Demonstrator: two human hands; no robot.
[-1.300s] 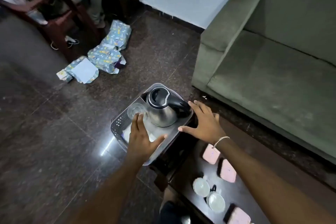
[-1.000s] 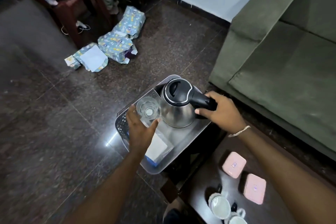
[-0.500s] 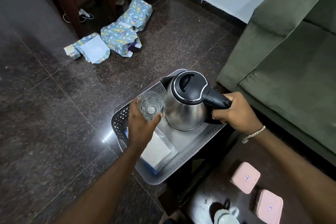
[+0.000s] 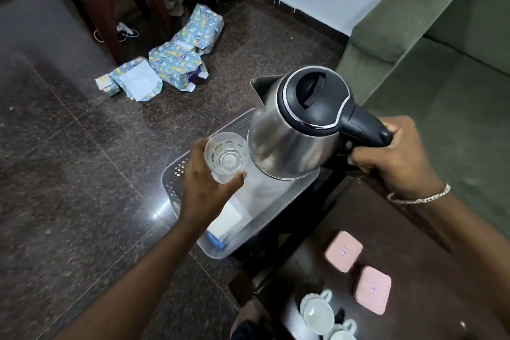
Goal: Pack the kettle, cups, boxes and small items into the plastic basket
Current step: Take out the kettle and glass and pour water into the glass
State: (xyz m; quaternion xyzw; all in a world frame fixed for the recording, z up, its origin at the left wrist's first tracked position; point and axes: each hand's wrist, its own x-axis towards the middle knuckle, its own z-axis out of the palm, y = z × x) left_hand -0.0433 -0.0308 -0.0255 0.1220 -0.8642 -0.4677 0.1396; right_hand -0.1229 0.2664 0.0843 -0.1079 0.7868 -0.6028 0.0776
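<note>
I am seeing the right hand [image 4: 397, 154] clenching the kettle [image 4: 298, 124] handle, the left hand [image 4: 205, 185] grasping 1 glass [image 4: 226, 156] (centre frame), above the basket [image 4: 256, 229].

Kettle [image 4: 287, 143]: brushed stainless body, mildly reflective; lid and handle matt black plastic with a thin chrome ring. Glass [image 4: 226, 157]: clear, faceted, glossy. Basket [image 4: 176, 174]: translucent grey plastic, perforated wall, smooth. Floor [image 4: 69, 160]: polished speckled stone, glossy glare. Tabletop [image 4: 430, 257]: dark glossy wood. Pink boxes [image 4: 343, 250]: matt plastic lids. Cups [image 4: 317, 315]: glazed white ceramic. Sofa [image 4: 447, 77]: matt green cloth. Floor parcels [image 4: 174, 63]: printed paper wrap.
</note>
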